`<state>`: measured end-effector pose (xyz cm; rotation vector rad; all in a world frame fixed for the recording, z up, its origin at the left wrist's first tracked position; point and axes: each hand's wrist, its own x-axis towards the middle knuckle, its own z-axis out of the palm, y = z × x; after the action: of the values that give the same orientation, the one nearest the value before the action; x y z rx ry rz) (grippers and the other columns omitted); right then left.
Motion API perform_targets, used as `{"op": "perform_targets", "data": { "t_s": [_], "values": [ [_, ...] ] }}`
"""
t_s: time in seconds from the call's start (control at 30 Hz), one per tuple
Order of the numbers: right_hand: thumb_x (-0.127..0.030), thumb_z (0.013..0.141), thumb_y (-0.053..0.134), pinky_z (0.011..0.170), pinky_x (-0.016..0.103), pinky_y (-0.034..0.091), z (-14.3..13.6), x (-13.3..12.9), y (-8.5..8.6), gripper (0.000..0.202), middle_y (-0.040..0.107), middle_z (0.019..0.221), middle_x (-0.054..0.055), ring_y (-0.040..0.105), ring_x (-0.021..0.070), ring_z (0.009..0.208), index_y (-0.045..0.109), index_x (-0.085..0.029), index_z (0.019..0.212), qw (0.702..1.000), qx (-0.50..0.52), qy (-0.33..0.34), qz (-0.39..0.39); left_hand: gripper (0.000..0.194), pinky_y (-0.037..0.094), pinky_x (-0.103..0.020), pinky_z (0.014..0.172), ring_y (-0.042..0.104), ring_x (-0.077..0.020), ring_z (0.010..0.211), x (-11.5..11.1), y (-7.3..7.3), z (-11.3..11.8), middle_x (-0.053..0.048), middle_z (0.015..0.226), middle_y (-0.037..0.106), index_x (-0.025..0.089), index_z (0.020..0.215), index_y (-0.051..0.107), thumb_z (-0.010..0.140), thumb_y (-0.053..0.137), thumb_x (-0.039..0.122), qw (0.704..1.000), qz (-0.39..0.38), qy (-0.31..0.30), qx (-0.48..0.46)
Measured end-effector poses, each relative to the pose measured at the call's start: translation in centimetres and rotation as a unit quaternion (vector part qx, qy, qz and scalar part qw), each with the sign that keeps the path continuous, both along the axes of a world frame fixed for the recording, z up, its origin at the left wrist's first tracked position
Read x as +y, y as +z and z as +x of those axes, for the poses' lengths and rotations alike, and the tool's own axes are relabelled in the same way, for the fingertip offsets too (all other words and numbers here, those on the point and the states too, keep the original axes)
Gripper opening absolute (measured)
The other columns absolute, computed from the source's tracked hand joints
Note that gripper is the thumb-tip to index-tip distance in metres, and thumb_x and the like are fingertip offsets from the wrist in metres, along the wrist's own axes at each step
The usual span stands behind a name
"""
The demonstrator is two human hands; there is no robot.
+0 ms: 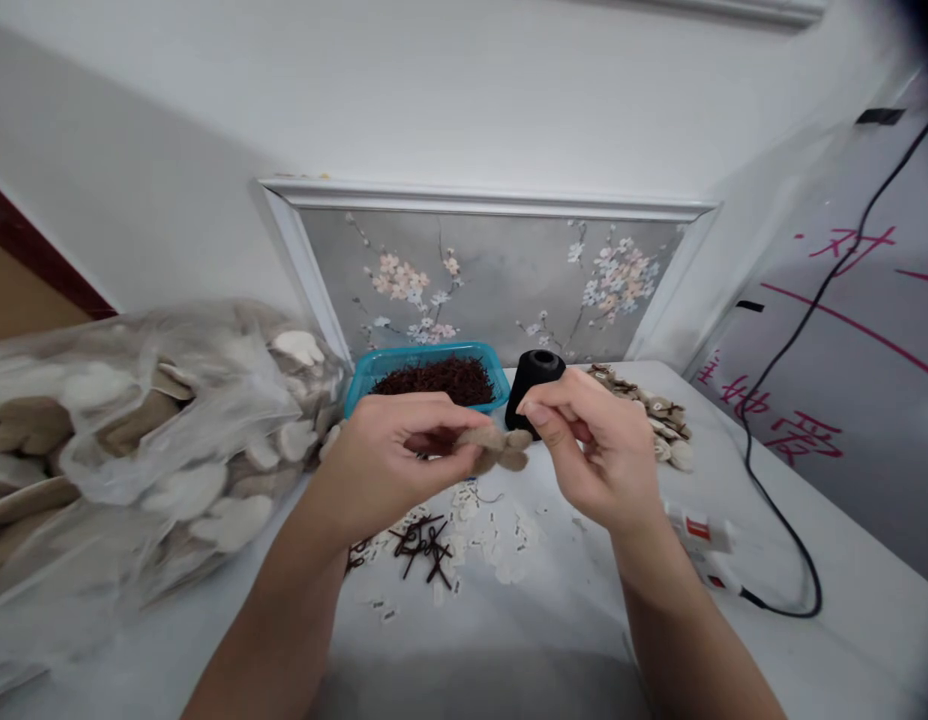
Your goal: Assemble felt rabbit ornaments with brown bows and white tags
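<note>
A small tan fuzzy piece with rounded lobes, like a little plush animal part, is pinched between the thumb and fingers of my left hand. Just right of it, my right hand has thumb and forefinger pressed together; whatever sits between them, perhaps a needle or thread, is too fine to make out. A thin dark strand curves beneath the tan piece. Behind my right fingers stands a black thread cone. Below my hands lie dark brown bows and many small white tags.
A blue basket full of dark brown bows stands against the wall. At left bulges a clear plastic bag of tan and white fuzzy pieces. More pieces are heaped at right, near a white power strip with a black cable.
</note>
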<state>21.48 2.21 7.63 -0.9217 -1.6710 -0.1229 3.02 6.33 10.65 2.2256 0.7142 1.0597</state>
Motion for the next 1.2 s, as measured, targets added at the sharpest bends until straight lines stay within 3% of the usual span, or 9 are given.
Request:
{"op": "perform_targets", "data": {
  "t_s": [0.1,0.27,0.37,0.5,0.67,0.77,0.93,1.07,1.2],
  "values": [
    [-0.014,0.089,0.050,0.049,0.026,0.033,0.0,-0.2,0.0,0.014,0.050,0.059,-0.002,0.043,0.0121,0.056,0.058,-0.021,0.080,1.000,0.001,0.023,-0.018,0.019,0.043,-0.015,0.044,0.059,-0.0097,0.054,0.5,-0.3,0.1,0.000,0.065,0.066,0.023,0.078,0.076,0.072,0.064,0.010,0.998,-0.056,-0.014,-0.015],
    [-0.014,0.089,0.051,0.049,0.026,0.034,-0.2,-1.0,0.2,0.016,0.049,0.058,-0.002,0.041,0.0121,0.054,0.059,-0.022,0.077,0.994,0.002,0.093,-0.058,0.013,0.047,-0.014,0.045,0.059,-0.0095,0.051,1.2,-0.5,0.7,0.000,0.061,0.066,0.019,0.076,0.074,0.068,0.066,0.011,0.990,-0.130,0.036,-0.046],
    [-0.016,0.089,0.052,0.050,0.027,0.035,-0.2,-1.1,0.2,0.016,0.051,0.059,-0.002,0.041,0.0115,0.053,0.061,-0.021,0.077,0.990,0.022,0.122,-0.066,0.008,0.048,-0.015,0.044,0.058,-0.0100,0.051,1.2,-0.6,1.1,0.000,0.058,0.065,0.017,0.074,0.072,0.068,0.069,0.015,0.987,-0.146,0.037,-0.049],
    [-0.021,0.090,0.052,0.049,0.026,0.033,0.3,-0.3,-0.1,0.015,0.053,0.061,-0.001,0.042,0.0112,0.053,0.062,-0.020,0.079,0.985,0.084,0.124,-0.090,0.011,0.050,-0.015,0.048,0.060,-0.0104,0.053,0.7,-1.2,1.3,0.000,0.061,0.066,0.019,0.078,0.072,0.070,0.067,0.012,0.988,-0.149,-0.004,-0.046],
    [-0.026,0.090,0.054,0.044,0.024,0.020,1.3,0.8,-0.6,0.017,0.034,0.050,-0.006,0.025,0.0073,0.044,0.061,-0.018,0.076,0.978,0.125,0.115,-0.122,0.014,0.050,-0.018,0.048,0.060,-0.0108,0.054,0.3,-1.4,1.1,0.000,0.064,0.067,0.020,0.082,0.073,0.073,0.065,0.012,0.991,-0.122,-0.057,-0.027],
    [-0.025,0.090,0.054,0.044,0.024,0.018,1.6,1.4,-0.8,0.018,0.034,0.050,-0.007,0.024,0.0067,0.045,0.060,-0.017,0.075,0.977,0.116,0.118,-0.131,0.016,0.050,-0.020,0.048,0.061,-0.0117,0.056,0.3,-1.1,1.0,0.000,0.067,0.067,0.021,0.082,0.073,0.073,0.065,0.010,0.990,-0.107,-0.084,-0.031],
    [-0.024,0.089,0.053,0.046,0.023,0.022,1.7,2.4,-1.4,0.018,0.036,0.052,-0.006,0.028,0.0071,0.047,0.060,-0.017,0.075,0.980,0.078,0.108,-0.151,0.011,0.050,-0.019,0.047,0.061,-0.0114,0.058,1.2,-1.1,0.5,-0.001,0.070,0.067,0.021,0.079,0.072,0.070,0.072,0.014,0.978,-0.129,-0.102,-0.125],
    [-0.021,0.088,0.053,0.049,0.023,0.026,1.2,2.3,-1.5,0.014,0.035,0.053,-0.006,0.033,0.0084,0.049,0.061,-0.018,0.077,0.985,0.043,0.089,-0.138,0.015,0.050,-0.017,0.045,0.058,-0.0087,0.051,2.5,-1.3,0.2,0.002,0.063,0.064,0.018,0.073,0.067,0.063,0.078,0.019,0.946,-0.178,-0.057,-0.267],
    [-0.017,0.087,0.051,0.055,0.025,0.030,0.6,1.4,-1.0,0.015,0.045,0.057,-0.002,0.039,0.0108,0.056,0.061,-0.017,0.076,0.993,-0.021,0.060,-0.096,0.018,0.050,-0.016,0.043,0.057,-0.0076,0.047,3.5,-1.6,0.6,0.004,0.058,0.060,0.017,0.071,0.062,0.062,0.077,0.021,0.929,-0.193,0.023,-0.315]
  ]
}}
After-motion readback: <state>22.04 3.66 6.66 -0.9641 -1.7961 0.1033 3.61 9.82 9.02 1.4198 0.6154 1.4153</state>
